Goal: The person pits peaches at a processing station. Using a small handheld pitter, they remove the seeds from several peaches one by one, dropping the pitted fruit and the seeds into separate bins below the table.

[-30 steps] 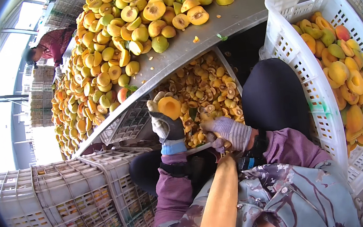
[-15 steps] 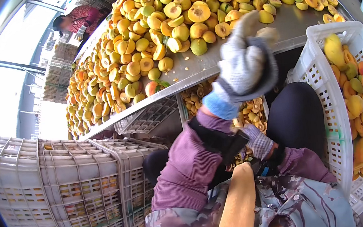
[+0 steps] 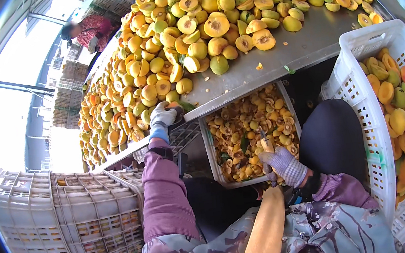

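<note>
My left hand (image 3: 163,116), in a pale knit glove, reaches to the near edge of the metal table. Its fingers curl over a peach at the edge of the heap, mostly hidden by the glove. Beside it lie a green-yellow peach (image 3: 172,97) and a leaf (image 3: 187,106). In my right hand (image 3: 285,164), also gloved, is a small tool with a wooden handle (image 3: 267,144) and a short metal tip pointing away from me. That hand is above the near right corner of a crate of peach scraps (image 3: 234,117) below the table.
Whole and halved yellow peaches (image 3: 190,24) cover much of the metal table (image 3: 252,77). A white crate (image 3: 353,77) of peaches stands at my right. Stacked crates (image 3: 67,219) are on my left. A tan strip (image 3: 263,230) rises between my arms. Another person (image 3: 92,31) is at far left.
My left hand has moved from above the table's middle leftward to the heap's edge. The right hand with the tool is now uncovered. A peach half now shows on the table near its middle.
</note>
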A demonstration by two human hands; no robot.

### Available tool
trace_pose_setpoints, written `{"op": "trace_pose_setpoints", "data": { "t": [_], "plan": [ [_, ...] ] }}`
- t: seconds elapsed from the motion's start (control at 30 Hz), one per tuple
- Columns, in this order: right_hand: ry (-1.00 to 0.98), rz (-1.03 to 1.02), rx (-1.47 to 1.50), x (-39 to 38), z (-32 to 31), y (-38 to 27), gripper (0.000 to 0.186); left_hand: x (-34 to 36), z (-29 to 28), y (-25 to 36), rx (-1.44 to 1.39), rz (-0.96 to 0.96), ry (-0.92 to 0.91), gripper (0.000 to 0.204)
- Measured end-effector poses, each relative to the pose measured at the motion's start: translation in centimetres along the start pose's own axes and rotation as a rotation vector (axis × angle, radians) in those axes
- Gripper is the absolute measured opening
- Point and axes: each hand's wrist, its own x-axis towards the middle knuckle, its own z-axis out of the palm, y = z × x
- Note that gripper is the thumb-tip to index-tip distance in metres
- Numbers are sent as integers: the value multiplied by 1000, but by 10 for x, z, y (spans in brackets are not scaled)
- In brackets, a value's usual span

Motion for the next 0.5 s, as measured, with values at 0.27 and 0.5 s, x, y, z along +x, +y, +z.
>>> {"op": "trace_pose_setpoints", "data": {
  "t": [0.27, 0.5],
  "plan": [
    [128, -276, -80, -4, 0, -8, 16, -136, 28, 55, -1259, 397, -281, 65],
    [195, -413, -80, 0, 7, -10, 20, -203, 78, 58, -1207, 412, -533, 77]
  ]
}}
